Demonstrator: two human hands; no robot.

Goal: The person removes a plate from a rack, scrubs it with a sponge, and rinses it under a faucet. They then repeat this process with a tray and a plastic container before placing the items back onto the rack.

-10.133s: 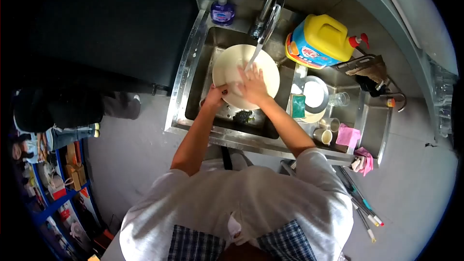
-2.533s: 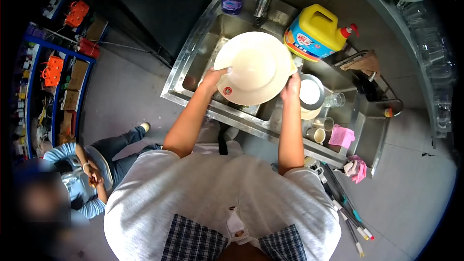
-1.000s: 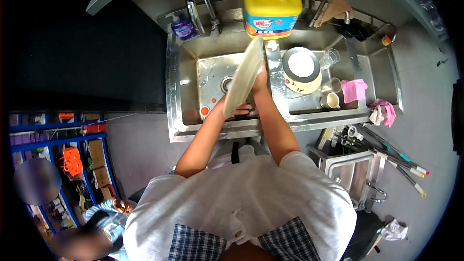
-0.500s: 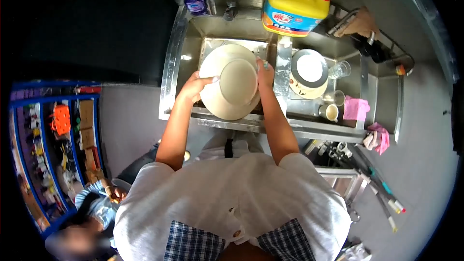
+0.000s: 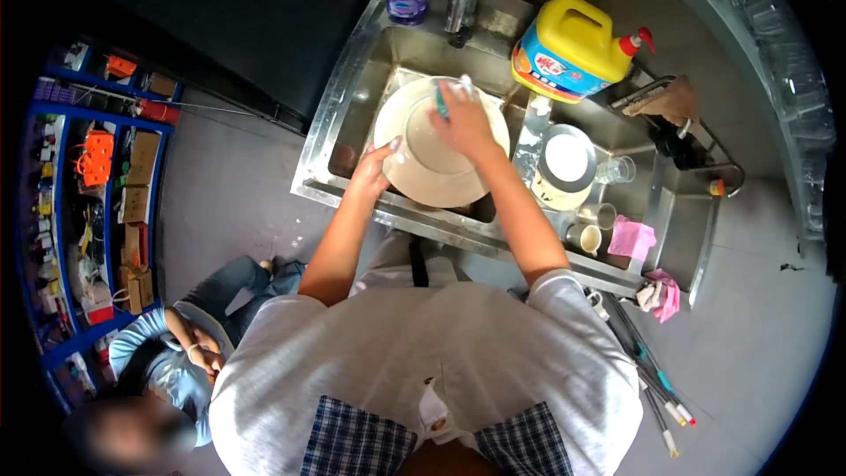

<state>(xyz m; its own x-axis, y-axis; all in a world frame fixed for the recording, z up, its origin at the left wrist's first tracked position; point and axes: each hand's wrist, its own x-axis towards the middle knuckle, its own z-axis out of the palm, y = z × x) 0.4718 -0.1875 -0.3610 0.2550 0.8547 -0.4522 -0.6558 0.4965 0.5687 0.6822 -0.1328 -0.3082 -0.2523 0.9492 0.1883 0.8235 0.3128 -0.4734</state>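
A large cream plate is tilted over the left sink basin. My left hand grips its left edge, thumb on the upper face. Against the plate's upper right face my right hand presses a green scrubbing pad, with some white foam about the fingers. The faucet rises behind the plate.
Right basin: stacked plates, glasses, a cup, a pink cloth. Behind: a yellow detergent jug, a purple soap bottle, a wire rack. A seated person is lower left.
My right hand has moved from the plate's right edge onto its upper face, showing the green pad. The plate now shows its inner face, and the camera view has turned.
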